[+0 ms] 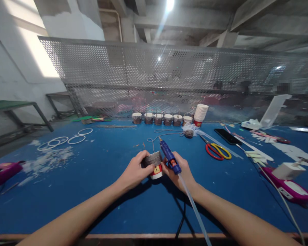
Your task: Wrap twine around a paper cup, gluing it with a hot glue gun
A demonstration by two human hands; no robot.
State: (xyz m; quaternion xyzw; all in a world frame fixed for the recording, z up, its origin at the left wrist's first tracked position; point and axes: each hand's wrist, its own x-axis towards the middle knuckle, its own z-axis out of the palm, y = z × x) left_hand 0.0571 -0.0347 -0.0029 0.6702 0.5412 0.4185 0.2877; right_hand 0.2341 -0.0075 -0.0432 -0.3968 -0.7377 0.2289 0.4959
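Observation:
My left hand (133, 171) grips a small paper cup (154, 164) partly wrapped in brownish twine, held on its side above the blue table (97, 191). My right hand (181, 172) holds a blue hot glue gun (169, 157), its nozzle pointing away and up, with a clear glue stick (192, 205) trailing back toward me. The gun lies right beside the cup. A loose length of twine (156, 136) runs from the cup toward the back of the table.
A row of twine-wrapped cups (157, 118) and a stack of white cups (200, 114) stand at the back by the perforated metal screen. Red-and-yellow scissors (218, 151), a black phone (227, 136), white rings (64, 139), pink devices (289, 186) and paper scraps lie around.

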